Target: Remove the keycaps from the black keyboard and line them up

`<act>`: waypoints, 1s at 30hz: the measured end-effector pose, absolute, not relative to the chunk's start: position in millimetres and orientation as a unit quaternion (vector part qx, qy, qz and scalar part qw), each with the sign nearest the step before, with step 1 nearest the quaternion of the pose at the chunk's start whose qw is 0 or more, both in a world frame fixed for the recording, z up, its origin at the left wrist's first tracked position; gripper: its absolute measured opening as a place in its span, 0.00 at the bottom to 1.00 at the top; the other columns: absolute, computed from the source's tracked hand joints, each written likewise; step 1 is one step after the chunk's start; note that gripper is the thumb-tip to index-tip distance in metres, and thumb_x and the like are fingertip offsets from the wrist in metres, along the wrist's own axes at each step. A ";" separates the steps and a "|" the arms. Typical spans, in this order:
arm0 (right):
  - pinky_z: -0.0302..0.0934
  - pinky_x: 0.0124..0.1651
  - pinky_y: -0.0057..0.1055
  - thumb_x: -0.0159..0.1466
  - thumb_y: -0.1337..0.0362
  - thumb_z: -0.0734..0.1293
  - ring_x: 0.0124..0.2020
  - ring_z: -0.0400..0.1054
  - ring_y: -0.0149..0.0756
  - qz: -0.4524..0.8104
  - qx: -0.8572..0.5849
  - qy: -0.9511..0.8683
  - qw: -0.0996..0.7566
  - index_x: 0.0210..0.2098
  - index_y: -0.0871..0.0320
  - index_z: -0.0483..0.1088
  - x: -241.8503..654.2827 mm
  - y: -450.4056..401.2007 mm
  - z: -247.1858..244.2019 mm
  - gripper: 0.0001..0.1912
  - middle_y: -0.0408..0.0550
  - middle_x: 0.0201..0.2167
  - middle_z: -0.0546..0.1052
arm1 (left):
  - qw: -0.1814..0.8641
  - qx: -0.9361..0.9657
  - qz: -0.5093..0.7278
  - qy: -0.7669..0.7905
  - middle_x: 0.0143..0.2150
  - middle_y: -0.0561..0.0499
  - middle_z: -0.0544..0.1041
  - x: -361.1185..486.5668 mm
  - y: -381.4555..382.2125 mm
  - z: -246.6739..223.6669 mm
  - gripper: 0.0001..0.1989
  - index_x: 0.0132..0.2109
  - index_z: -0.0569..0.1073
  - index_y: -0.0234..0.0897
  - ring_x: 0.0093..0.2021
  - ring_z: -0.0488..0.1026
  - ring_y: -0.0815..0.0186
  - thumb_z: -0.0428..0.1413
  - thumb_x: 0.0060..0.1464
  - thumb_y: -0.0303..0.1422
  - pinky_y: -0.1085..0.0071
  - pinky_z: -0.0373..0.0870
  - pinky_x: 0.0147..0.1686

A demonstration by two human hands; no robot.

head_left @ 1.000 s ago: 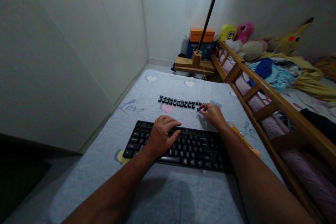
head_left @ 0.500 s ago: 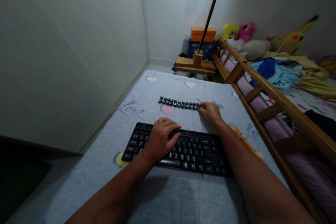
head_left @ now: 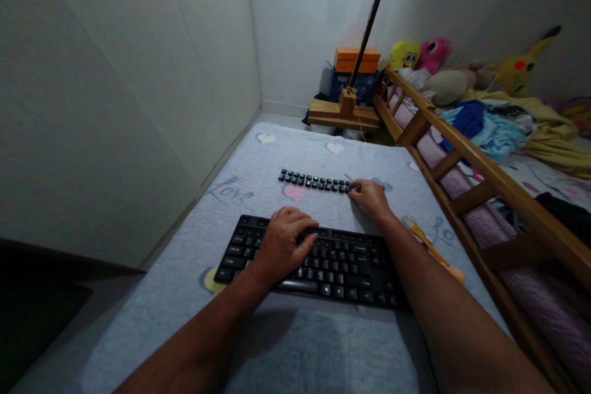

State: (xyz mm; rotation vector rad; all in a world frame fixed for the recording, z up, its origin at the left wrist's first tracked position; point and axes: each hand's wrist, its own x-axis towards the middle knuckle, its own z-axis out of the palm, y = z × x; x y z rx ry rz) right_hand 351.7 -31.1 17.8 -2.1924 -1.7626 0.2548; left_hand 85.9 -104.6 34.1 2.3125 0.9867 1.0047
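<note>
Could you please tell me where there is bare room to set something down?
Free: the patterned cover between the keycap rows and its far edge, and between the forearms, nearer than the keyboard. Crowded: the rows' right end, by the right hand.

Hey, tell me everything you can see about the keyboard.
The keyboard is black and looks plastic, with rows of keys and a long space bar on the near side; the far row seems bare of caps. It lies flat, slightly slanted, on a pale patterned cloth. The left hand rests on its left part; the right forearm hides its right end.
</note>
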 end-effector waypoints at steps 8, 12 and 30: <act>0.60 0.38 0.27 0.57 0.66 0.68 0.34 0.72 0.35 0.088 -0.767 -0.616 0.156 0.41 0.57 0.78 351.4 -31.6 17.8 0.13 0.49 0.32 0.80 | 0.216 0.834 0.362 0.355 0.37 0.49 0.78 86.3 -104.2 35.5 0.07 0.40 0.76 0.38 0.43 0.69 0.58 0.57 0.53 0.28 0.57 0.65 0.46; 0.60 0.39 0.28 0.57 0.66 0.68 0.34 0.72 0.36 0.087 -0.767 -0.615 0.161 0.42 0.58 0.78 351.0 -32.4 18.8 0.13 0.50 0.33 0.80 | 0.217 0.835 0.360 0.356 0.38 0.49 0.78 86.1 -104.4 34.3 0.07 0.41 0.76 0.39 0.44 0.69 0.58 0.57 0.53 0.28 0.57 0.65 0.46; 0.62 0.36 0.30 0.62 0.62 0.54 0.33 0.69 0.37 0.148 -0.707 -0.564 0.399 0.33 0.63 0.75 348.6 -67.2 64.6 0.20 0.51 0.30 0.77 | 0.216 0.837 0.357 0.355 0.38 0.49 0.79 86.1 -105.0 33.7 0.07 0.40 0.76 0.38 0.43 0.69 0.59 0.57 0.54 0.28 0.58 0.64 0.47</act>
